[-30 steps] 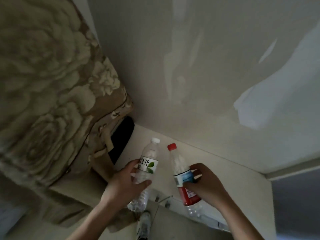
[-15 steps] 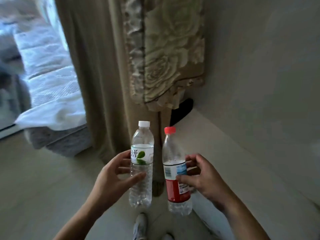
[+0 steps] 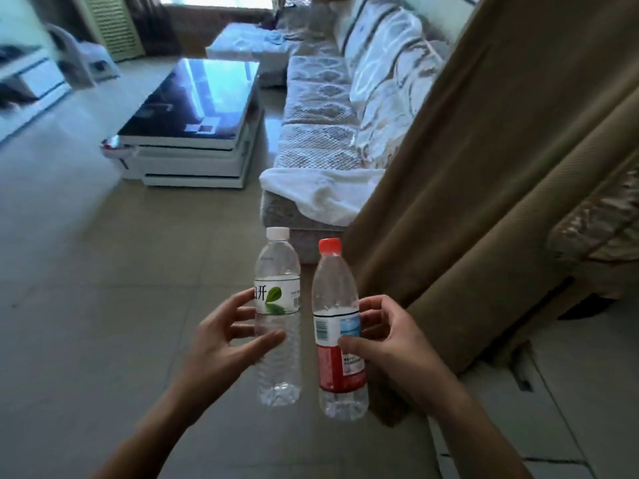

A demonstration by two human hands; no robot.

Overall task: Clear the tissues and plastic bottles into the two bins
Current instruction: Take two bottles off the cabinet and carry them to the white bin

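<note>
My left hand (image 3: 221,344) grips a clear plastic bottle with a white cap and a green-leaf label (image 3: 277,299), held upright above the floor. Beside it, my right hand (image 3: 387,340) holds a second clear bottle with a red cap and a red and blue label (image 3: 333,299), also upright. The two bottles stand side by side a little apart, in the lower middle of the view. No bins and no tissues are in view.
A brown curtain (image 3: 484,167) hangs close on the right. A sofa with a patterned cover and a white cloth (image 3: 332,133) runs along it. A glossy black-topped coffee table (image 3: 193,108) stands ahead on the tiled floor (image 3: 86,271).
The view has swung from the wall and curtain corner round to the living room. Both hands still hold their bottles upright in front of me.
</note>
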